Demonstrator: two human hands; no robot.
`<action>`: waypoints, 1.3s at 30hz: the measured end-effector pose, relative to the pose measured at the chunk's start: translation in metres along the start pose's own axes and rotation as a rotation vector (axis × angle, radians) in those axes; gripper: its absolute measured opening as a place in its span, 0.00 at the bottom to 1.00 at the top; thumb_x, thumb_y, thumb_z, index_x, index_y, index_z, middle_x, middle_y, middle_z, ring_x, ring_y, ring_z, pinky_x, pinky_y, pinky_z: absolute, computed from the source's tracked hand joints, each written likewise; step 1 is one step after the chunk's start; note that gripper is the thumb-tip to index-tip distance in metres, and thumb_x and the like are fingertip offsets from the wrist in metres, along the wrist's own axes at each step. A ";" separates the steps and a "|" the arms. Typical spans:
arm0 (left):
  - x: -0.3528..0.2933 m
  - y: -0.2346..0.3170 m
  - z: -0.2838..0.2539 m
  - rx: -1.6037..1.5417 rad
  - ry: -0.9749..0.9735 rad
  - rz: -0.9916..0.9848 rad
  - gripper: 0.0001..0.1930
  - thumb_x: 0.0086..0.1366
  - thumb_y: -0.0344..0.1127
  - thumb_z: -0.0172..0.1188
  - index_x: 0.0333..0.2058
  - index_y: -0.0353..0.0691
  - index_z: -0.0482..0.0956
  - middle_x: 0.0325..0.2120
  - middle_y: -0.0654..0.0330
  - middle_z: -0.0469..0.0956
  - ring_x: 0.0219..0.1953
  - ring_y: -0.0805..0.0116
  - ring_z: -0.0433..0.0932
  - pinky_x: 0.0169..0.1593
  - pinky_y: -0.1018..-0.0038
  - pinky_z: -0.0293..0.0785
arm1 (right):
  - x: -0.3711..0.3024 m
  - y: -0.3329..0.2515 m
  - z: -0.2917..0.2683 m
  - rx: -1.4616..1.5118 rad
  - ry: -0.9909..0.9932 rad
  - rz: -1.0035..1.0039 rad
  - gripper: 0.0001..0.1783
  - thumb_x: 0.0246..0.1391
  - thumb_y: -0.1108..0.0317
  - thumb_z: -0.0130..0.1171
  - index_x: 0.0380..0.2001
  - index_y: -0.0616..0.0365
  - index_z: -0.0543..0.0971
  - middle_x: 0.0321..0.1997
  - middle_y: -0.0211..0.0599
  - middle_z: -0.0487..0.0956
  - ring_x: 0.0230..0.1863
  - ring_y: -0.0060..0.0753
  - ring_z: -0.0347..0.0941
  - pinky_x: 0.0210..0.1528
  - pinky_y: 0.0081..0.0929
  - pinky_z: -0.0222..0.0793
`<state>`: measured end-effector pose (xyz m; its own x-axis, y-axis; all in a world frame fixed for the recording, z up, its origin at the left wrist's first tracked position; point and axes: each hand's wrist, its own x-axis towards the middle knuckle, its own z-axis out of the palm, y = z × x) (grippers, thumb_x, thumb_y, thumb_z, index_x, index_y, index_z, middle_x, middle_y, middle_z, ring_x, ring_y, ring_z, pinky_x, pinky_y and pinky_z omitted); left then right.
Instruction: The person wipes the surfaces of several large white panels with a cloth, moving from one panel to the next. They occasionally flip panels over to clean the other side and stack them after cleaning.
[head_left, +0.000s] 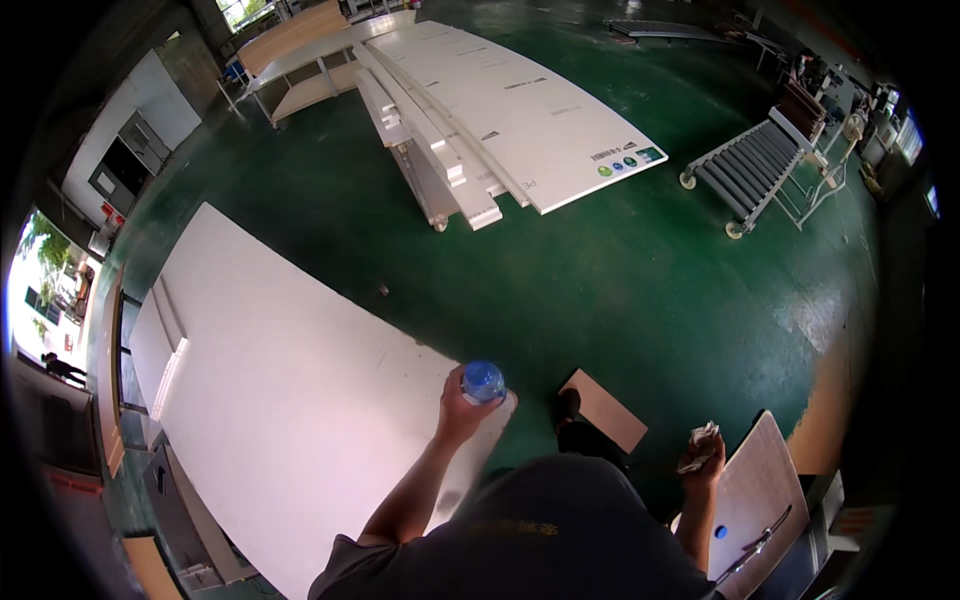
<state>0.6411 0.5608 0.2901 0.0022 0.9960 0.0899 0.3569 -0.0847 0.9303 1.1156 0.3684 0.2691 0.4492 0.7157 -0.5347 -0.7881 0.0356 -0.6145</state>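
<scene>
My left hand (461, 412) is wrapped round a blue, see-through plastic bottle (483, 380). It holds the bottle over the near right corner of a large white board (290, 400); whether the bottle touches the board I cannot tell. Off to the right, my right hand (705, 468) has its fingers closed on a crumpled whitish rag (702, 443), cloth or paper. This hand is beside a small wooden tabletop (775, 480), where a round blue cap (720, 532) and a long, thin dark tool (765, 540) lie.
A brown board (608, 412) lies on the green floor (520, 290) by my foot. Farther ahead, white panels (500, 95) and strips are stacked on a low cart. A roller conveyor (750, 168) stands at the far right. Narrow white strips (170, 375) rest along the large board's left side.
</scene>
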 end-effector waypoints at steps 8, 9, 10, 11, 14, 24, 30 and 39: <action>0.131 -0.005 0.010 -0.073 0.220 -0.073 0.33 0.49 0.31 0.77 0.53 0.36 0.72 0.46 0.52 0.79 0.49 0.58 0.80 0.53 0.65 0.77 | 0.171 -0.049 0.212 -0.167 -0.313 0.094 0.17 0.67 0.46 0.51 0.42 0.47 0.76 0.29 0.27 0.78 0.22 0.24 0.71 0.17 0.24 0.65; 0.142 0.001 0.007 -0.061 0.245 -0.077 0.33 0.49 0.30 0.77 0.53 0.36 0.72 0.46 0.52 0.79 0.49 0.59 0.81 0.53 0.65 0.77 | 0.182 -0.051 0.234 -0.196 -0.313 0.100 0.17 0.67 0.46 0.51 0.42 0.47 0.76 0.29 0.27 0.78 0.23 0.24 0.71 0.17 0.23 0.65; 0.155 0.009 0.008 -0.060 0.257 -0.053 0.31 0.50 0.30 0.76 0.53 0.36 0.72 0.45 0.53 0.80 0.48 0.59 0.81 0.53 0.65 0.77 | 0.193 -0.057 0.252 -0.152 -0.291 0.135 0.17 0.68 0.47 0.51 0.42 0.47 0.76 0.30 0.27 0.79 0.24 0.24 0.73 0.18 0.24 0.66; 0.164 0.002 0.006 -0.064 0.280 -0.071 0.31 0.51 0.29 0.76 0.53 0.36 0.71 0.46 0.54 0.80 0.48 0.61 0.81 0.53 0.67 0.77 | 0.204 -0.055 0.264 -0.159 -0.325 0.158 0.17 0.68 0.47 0.51 0.42 0.47 0.77 0.31 0.28 0.79 0.25 0.24 0.73 0.19 0.24 0.68; 0.197 -0.018 -0.002 -0.120 0.325 -0.103 0.31 0.53 0.26 0.75 0.54 0.36 0.70 0.46 0.57 0.81 0.47 0.66 0.81 0.53 0.69 0.78 | 0.234 -0.043 0.301 -0.181 -0.389 0.208 0.17 0.68 0.47 0.51 0.43 0.47 0.77 0.33 0.28 0.80 0.28 0.26 0.73 0.23 0.25 0.72; 0.336 -0.084 -0.108 -0.001 0.460 -0.331 0.37 0.49 0.36 0.79 0.56 0.41 0.69 0.46 0.52 0.81 0.50 0.57 0.82 0.54 0.64 0.77 | 0.307 0.095 0.517 -0.256 -0.389 0.318 0.20 0.67 0.46 0.51 0.47 0.50 0.77 0.35 0.32 0.81 0.31 0.29 0.77 0.28 0.26 0.76; 0.449 -0.096 -0.253 0.016 0.472 -0.369 0.37 0.49 0.36 0.79 0.57 0.41 0.69 0.50 0.52 0.78 0.52 0.57 0.80 0.56 0.65 0.76 | 0.367 0.193 0.670 -0.446 -0.591 0.267 0.24 0.68 0.46 0.51 0.53 0.54 0.75 0.39 0.35 0.80 0.36 0.29 0.78 0.31 0.25 0.75; 0.599 -0.215 -0.419 -0.124 0.792 -0.243 0.36 0.51 0.35 0.79 0.56 0.41 0.68 0.49 0.54 0.79 0.52 0.59 0.79 0.57 0.64 0.75 | 0.418 0.303 0.825 -0.734 -0.404 -0.008 0.26 0.68 0.45 0.51 0.55 0.55 0.75 0.38 0.35 0.80 0.36 0.25 0.75 0.39 0.26 0.70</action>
<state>0.1739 1.1631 0.2932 -0.7352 0.6751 0.0617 0.1570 0.0810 0.9843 0.7177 1.2531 0.3383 0.1582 0.9170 -0.3662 -0.2486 -0.3219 -0.9135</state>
